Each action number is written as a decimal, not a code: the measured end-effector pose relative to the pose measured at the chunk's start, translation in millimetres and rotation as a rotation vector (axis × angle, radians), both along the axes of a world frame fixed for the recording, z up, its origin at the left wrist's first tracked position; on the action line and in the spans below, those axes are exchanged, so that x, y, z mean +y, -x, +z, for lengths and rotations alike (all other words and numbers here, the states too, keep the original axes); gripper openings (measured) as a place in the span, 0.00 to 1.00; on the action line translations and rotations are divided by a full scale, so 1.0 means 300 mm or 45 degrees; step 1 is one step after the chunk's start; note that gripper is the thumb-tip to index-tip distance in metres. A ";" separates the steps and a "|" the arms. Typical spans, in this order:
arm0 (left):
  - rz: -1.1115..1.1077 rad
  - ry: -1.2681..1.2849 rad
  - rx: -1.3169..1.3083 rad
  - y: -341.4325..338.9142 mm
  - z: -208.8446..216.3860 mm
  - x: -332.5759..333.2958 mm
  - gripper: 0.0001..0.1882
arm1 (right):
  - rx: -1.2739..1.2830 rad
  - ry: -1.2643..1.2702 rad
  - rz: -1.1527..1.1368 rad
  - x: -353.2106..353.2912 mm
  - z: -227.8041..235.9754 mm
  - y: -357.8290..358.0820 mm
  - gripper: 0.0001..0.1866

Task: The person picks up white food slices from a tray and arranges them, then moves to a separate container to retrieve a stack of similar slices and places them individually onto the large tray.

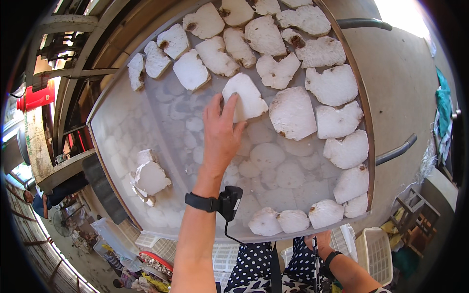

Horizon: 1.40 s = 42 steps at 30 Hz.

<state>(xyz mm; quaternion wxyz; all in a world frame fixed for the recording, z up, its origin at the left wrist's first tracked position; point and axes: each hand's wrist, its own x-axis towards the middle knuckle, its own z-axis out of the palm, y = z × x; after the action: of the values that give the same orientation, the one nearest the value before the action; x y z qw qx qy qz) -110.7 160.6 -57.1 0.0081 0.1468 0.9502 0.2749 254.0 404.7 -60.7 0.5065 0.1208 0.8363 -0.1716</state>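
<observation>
A flat white slice [245,99] is lain near the middle of a large round metal tray [367,146], and it is touched by the fingertips of the left hand [221,131], whose fingers are spread flat over its lower left edge rather than closed around it. More white slices [293,113] are ranged close by along the tray's far and right rim, some overlapping. A small pile of slices [149,178] is seen apart at the left. A black wristband [201,202] is worn on the left forearm. The right hand [320,241] is kept low under the tray's near edge; its grip cannot be told. A white plastic basket [376,254] is set below.
</observation>
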 end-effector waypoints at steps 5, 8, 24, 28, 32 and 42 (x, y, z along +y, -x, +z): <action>-0.117 0.001 0.059 0.064 -0.015 -0.003 0.31 | -0.022 -0.002 0.105 -0.017 -0.031 -0.019 0.16; -0.067 0.020 -0.012 0.059 0.003 -0.011 0.31 | 0.091 0.051 0.092 -0.009 -0.044 -0.052 0.15; 0.328 0.311 -0.311 -0.512 0.130 -0.304 0.36 | 0.323 -0.026 0.195 -0.014 -0.064 -0.092 0.11; 0.256 0.240 -0.107 -0.281 0.070 -0.220 0.34 | 0.560 -0.051 0.177 0.012 -0.105 -0.134 0.12; 0.280 0.150 0.049 -0.068 0.018 -0.186 0.27 | 0.228 0.024 0.080 -0.017 -0.064 -0.054 0.12; 0.226 -0.056 0.292 0.071 -0.075 -0.130 0.19 | 0.052 -0.052 0.203 -0.006 -0.064 -0.065 0.15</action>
<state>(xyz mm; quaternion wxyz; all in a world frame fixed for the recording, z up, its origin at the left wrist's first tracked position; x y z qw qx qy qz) -132.1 121.5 -79.4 -0.1280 0.0927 0.9478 0.2769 273.5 402.9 -80.0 0.4987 0.0607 0.8568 -0.1161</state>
